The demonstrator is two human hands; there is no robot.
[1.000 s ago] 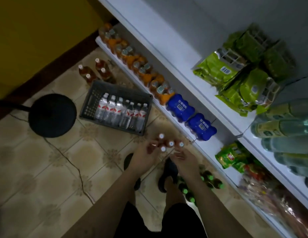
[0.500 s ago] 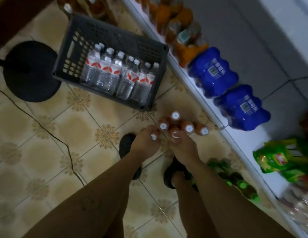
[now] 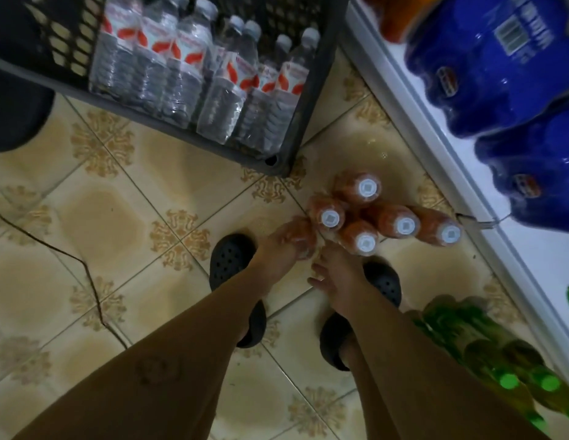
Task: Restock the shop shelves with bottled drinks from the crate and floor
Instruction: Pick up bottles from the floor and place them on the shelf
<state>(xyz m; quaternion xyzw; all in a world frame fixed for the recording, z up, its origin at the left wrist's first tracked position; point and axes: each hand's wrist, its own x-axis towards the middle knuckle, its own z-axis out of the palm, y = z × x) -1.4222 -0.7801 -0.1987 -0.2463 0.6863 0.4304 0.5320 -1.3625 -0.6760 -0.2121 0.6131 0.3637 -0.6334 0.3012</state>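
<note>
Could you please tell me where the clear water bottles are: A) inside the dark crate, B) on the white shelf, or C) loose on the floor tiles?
A: the water bottles stand together inside the dark crate, with its walls around them.

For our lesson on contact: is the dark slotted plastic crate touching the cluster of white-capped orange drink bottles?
Apart. The head view shows bare floor tile between the near corner of the crate and the closest orange bottle.

orange bottles, black crate, blue packs
</note>
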